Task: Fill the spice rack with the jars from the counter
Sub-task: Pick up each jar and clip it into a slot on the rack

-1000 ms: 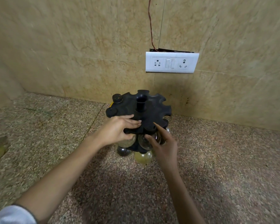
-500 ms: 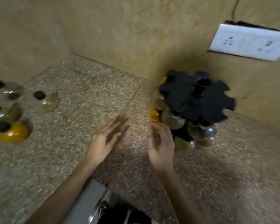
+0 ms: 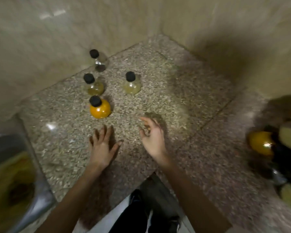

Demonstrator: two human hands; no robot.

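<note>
- Four round jars with black caps are standing on the speckled granite counter (image 3: 183, 91) near the corner of the walls: an orange jar (image 3: 100, 108) nearest the person, a jar with yellowish contents (image 3: 95, 87) just behind it, a pale yellow jar (image 3: 132, 85) off to the right of that one, and a mostly clear jar (image 3: 100, 62) farthest back, close to the wall.
- The spice rack (image 3: 282, 153) is sitting at the right edge of the view (badly blurred), already carrying several jars, one of them orange.
- The left hand (image 3: 102, 147) is hovering over the counter, empty, fingers spread and pointing toward the orange jar without touching it.
- The right hand (image 3: 152, 137) is hanging beside it, also empty, fingers loosely curled.
- A steel sink (image 3: 35, 190) is showing at the lower left.
</note>
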